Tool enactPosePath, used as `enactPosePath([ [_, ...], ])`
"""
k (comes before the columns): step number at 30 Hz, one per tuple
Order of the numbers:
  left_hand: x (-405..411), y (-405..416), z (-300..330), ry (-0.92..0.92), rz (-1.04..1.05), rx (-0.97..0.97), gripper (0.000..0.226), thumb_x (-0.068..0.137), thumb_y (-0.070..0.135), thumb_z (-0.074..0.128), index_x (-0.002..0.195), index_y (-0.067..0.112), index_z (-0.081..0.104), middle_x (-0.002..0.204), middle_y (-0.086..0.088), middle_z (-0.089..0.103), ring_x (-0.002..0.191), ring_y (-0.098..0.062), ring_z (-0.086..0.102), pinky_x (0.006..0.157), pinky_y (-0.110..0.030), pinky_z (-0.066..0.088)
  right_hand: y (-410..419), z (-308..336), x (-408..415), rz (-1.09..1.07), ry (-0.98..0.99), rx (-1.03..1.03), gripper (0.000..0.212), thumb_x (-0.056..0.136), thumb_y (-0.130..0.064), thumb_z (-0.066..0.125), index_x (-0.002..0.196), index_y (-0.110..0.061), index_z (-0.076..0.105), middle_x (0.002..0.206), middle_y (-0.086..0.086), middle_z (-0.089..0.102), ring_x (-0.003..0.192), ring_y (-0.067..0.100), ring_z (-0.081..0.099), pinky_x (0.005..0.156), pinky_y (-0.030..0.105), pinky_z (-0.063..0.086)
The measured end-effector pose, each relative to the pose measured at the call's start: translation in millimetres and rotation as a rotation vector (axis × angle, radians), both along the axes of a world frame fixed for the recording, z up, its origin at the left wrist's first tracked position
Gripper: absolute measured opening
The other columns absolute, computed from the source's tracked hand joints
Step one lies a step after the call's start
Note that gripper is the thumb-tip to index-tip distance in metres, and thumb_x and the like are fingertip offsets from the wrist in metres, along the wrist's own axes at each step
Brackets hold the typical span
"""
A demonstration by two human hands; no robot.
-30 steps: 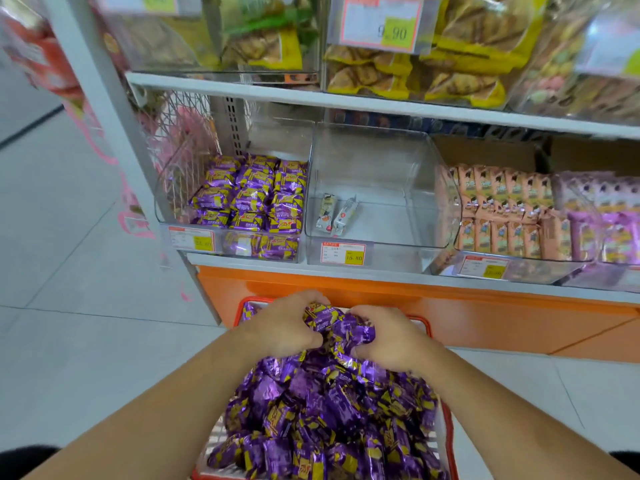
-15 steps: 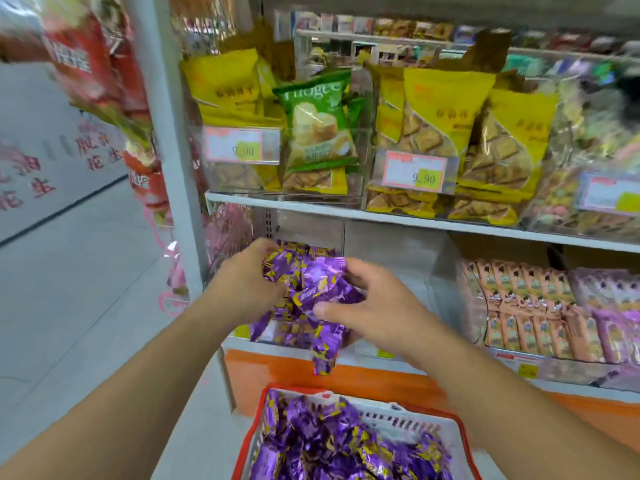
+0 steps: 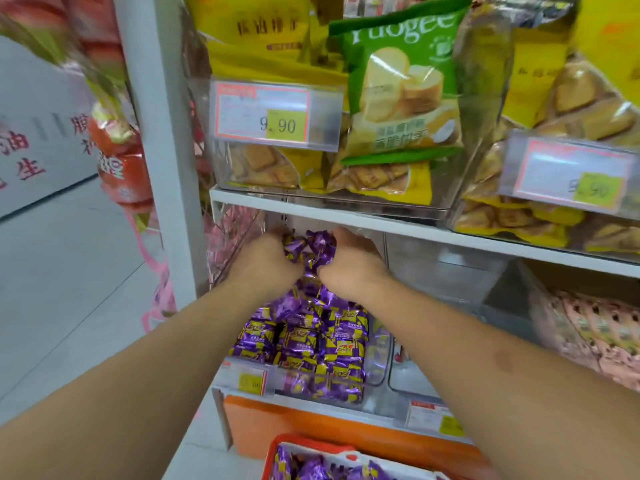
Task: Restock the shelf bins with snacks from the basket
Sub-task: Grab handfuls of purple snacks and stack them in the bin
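Brimming clear bin [image 3: 375, 362]: purple snack packets [image 3: 304, 344].

The snack packets [image 3: 304, 344] are purple with yellow patches. The basket [image 3: 277, 452] has a red rim, and the shelf base [image 3: 263, 427] is orange. A green bag [image 3: 401, 81] sits among yellow bags [image 3: 256, 39] above.

- Your left hand [image 3: 266, 259] and right hand [image 3: 349, 263] are both bare: no gloves, rings or watch show on them.
- Your forearms are bare too, with no sleeve anywhere along the length in view.
- Your right forearm carries one small, round, darker mark, about midway along it.
- Your fingers are mostly hidden, so nails cannot be made out.
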State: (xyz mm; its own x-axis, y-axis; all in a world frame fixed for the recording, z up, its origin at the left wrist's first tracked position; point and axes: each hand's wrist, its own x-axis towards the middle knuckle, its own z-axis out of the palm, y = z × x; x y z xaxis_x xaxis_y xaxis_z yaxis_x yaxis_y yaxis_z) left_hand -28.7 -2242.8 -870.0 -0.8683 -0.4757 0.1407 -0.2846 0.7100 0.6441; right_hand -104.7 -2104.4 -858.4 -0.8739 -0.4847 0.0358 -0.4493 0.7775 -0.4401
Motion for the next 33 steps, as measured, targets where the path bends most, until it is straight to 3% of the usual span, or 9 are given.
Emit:
enactPosePath([
  [3, -9.8, -1.7, -19.2, 0.027, 0.049, 0.077, 0.042, 0.086, 0.029, 0.071, 0.127, 0.021, 0.061, 0.112, -0.008, 0.072, 0.107, -0.032, 0.067, 0.081, -0.03, 0.048, -5.5, -11.3, -6.4, 0.051, 0.023, 0.086, 0.054, 0.083, -0.032, 0.065, 0.135, -0.027, 0.051, 0.131, 0.01, 0.059, 0.122, 0.035, 0.059, 0.099, 0.043, 0.055],
  [6, -4.3, 0.2, -36.4, -0.025, 0.009, 0.111, 0.053, 0.091, 0.031, 0.066, 0.142, 0.023, 0.051, 0.126, -0.008, 0.069, 0.117, -0.033, 0.063, 0.091, -0.033, 0.049, -4.8, -20.1, -5.1, 0.106, 0.025, 0.193, 0.077, 0.093, -0.036, 0.065, 0.16, -0.026, 0.027, 0.159, 0.008, 0.036, 0.143, 0.032, 0.044, 0.112, 0.047, 0.046],
  [12, 30.0, 9.2, -25.6, 0.257, 0.004, -0.035, 0.064, 0.083, 0.013, 0.072, 0.142, 0.025, 0.049, 0.123, -0.001, 0.069, 0.114, -0.025, 0.064, 0.095, -0.034, 0.051, 2.3, -13.4, 13.3, 0.113, 0.037, 0.268, 0.097, 0.077, -0.049, 0.073, 0.158, -0.027, 0.023, 0.159, 0.005, 0.029, 0.143, 0.037, 0.038, 0.11, 0.049, 0.043],
  [17, 57.8, 26.2, -8.6, 0.311, -0.065, 0.098, 0.077, 0.076, 0.002, 0.073, 0.139, 0.039, 0.049, 0.111, 0.02, 0.069, 0.101, -0.003, 0.065, 0.085, -0.015, 0.046, 13.8, 1.4, 33.7, 0.192, -0.06, -0.17, 0.08, 0.07, -0.016, 0.067, 0.146, -0.032, 0.048, 0.144, -0.003, 0.051, 0.133, 0.023, 0.051, 0.11, 0.036, 0.047],
  [20, 70.2, 32.7, -5.8, 0.25, -0.106, 0.12, 0.08, 0.075, 0.004, 0.079, 0.141, 0.037, 0.048, 0.115, 0.022, 0.066, 0.104, 0.0, 0.062, 0.083, -0.001, 0.039, 24.8, -1.4, 46.2, 0.269, -0.241, -0.401, 0.079, 0.074, 0.002, 0.067, 0.142, -0.036, 0.055, 0.114, -0.022, 0.064, 0.097, -0.008, 0.065, 0.085, 0.021, 0.057],
  [22, 77.3, 36.0, -4.3, 0.219, -0.114, 0.168, 0.075, 0.076, -0.002, 0.075, 0.138, 0.03, 0.049, 0.118, 0.017, 0.064, 0.108, -0.006, 0.062, 0.082, -0.002, 0.039, 32.3, -3.0, 52.1, 0.314, -0.212, -0.35, 0.065, 0.082, 0.003, 0.074, 0.136, -0.031, 0.061, 0.099, -0.027, 0.061, 0.075, -0.016, 0.06, 0.07, 0.006, 0.045],
  [26, 89.5, 30.6, -0.5, 0.047, -0.076, 0.128, 0.066, 0.075, 0.003, 0.073, 0.134, 0.025, 0.052, 0.112, 0.009, 0.064, 0.095, -0.015, 0.063, 0.07, -0.015, 0.043, 32.7, -5.4, 60.6, 0.317, -0.103, -0.205, 0.046, 0.082, -0.025, 0.086, 0.122, -0.034, 0.067, 0.086, -0.016, 0.052, 0.073, 0.005, 0.054, 0.068, 0.022, 0.039],
  [30, 95.8, 14.6, 1.1, -0.094, -0.094, 0.055, 0.069, 0.078, 0.007, 0.068, 0.141, 0.027, 0.052, 0.133, 0.002, 0.054, 0.114, -0.021, 0.058, 0.089, -0.025, 0.044, 20.4, -16.8, 70.0, 0.343, -0.076, -0.076, 0.035, 0.079, -0.043, 0.085, 0.107, -0.03, 0.071, 0.081, -0.01, 0.053, 0.083, 0.017, 0.054, 0.068, 0.03, 0.04],
  [33, 95.6, 12.0, -3.6, -0.15, -0.098, -0.017, 0.059, 0.079, 0.002, 0.06, 0.135, 0.021, 0.058, 0.133, -0.002, 0.048, 0.126, -0.023, 0.048, 0.1, -0.025, 0.038, 2.7, -29.0, 76.6, 0.324, -0.082, 0.046, 0.028, 0.078, -0.046, 0.078, 0.087, -0.023, 0.066, 0.074, -0.004, 0.064, 0.077, 0.021, 0.064, 0.069, 0.034, 0.056],
])
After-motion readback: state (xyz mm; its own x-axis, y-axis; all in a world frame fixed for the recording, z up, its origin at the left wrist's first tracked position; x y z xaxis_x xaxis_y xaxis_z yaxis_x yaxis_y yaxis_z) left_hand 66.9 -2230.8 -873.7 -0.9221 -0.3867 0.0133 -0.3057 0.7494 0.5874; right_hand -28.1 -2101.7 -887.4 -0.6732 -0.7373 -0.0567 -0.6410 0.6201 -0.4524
